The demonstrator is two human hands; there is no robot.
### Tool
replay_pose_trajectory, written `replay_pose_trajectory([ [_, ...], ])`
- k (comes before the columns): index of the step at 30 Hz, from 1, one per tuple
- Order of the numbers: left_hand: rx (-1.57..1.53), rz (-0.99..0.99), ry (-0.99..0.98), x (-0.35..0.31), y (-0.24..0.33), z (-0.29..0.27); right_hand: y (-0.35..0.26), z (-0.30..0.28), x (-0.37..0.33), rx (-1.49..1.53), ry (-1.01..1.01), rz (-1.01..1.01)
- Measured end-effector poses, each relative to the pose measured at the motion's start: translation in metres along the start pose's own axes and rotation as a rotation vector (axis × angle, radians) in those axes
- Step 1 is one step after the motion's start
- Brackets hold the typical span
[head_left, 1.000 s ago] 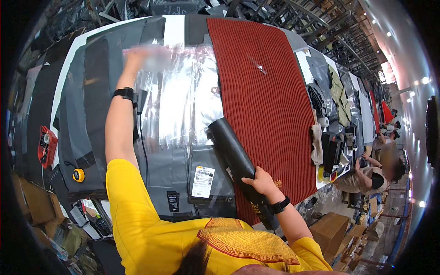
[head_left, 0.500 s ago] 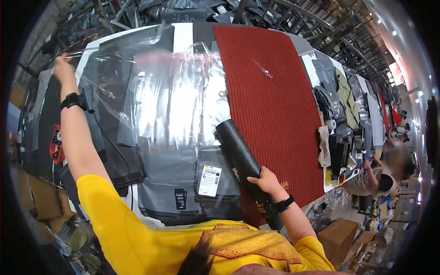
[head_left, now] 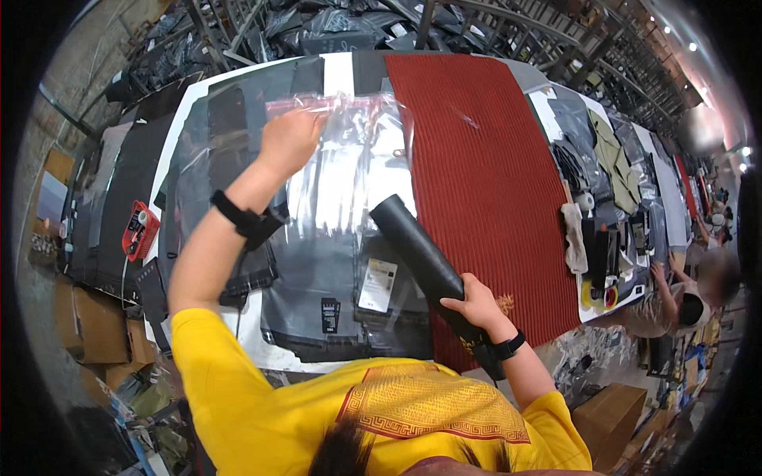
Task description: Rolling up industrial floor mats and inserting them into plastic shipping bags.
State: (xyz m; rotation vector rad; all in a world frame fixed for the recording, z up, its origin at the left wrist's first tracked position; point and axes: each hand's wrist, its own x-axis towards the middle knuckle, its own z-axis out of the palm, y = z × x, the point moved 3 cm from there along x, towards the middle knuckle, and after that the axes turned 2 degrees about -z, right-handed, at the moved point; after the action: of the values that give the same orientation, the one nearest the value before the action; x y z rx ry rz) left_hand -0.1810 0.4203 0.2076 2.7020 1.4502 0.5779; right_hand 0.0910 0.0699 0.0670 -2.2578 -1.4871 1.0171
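Observation:
My left hand (head_left: pixel 292 141) is closed at the far edge of a clear plastic bag (head_left: pixel 349 170), pinching it by a reddish strip (head_left: pixel 361 103). The bag lies flat and shiny over dark packs. My right hand (head_left: pixel 475 305) is wrapped round a black roll (head_left: pixel 417 250), which slants from mid-table toward my body. Its far end rests near the bag's right side, apart from the bag's mouth. Under the roll spreads a ribbed dark red mat (head_left: pixel 484 174). A dark pack with a white label (head_left: pixel 378 285) lies just left of the roll.
A red basket (head_left: pixel 140 230) with small items stands at the left. Beyond the mat's right side lie a pale glove (head_left: pixel 573 238), a tape roll (head_left: pixel 610 297) and an olive garment (head_left: pixel 613 159). A co-worker (head_left: pixel 663 309) is at the right. Metal racks (head_left: pixel 540 32) line the back.
My left hand has swung from the far left, where it held stretched clear film, rightward to the bag's reddish strip. The right hand stays on the black roll.

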Motion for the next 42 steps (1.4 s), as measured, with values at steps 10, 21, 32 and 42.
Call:
replay_pose_trajectory([
  [10, -0.186, 0.433, -0.074, -0.165, 0.258, 0.055, 0.068, -0.014, -0.051, 0.047, 0.222, 0.043],
  [21, -0.439, 0.749, -0.330, -0.275, 0.400, 0.210, 0.307, -0.107, -0.197, -0.091, 0.575, 0.551],
  [32, -0.507, 0.423, -0.897, -0.307, 0.460, 0.274, 0.314, -0.115, -0.329, -0.056, 0.891, 0.604],
  [42, -0.551, 0.808, -0.993, -0.318, 0.402, 0.208, 0.179, -0.111, -0.224, -0.231, 0.854, 0.195],
])
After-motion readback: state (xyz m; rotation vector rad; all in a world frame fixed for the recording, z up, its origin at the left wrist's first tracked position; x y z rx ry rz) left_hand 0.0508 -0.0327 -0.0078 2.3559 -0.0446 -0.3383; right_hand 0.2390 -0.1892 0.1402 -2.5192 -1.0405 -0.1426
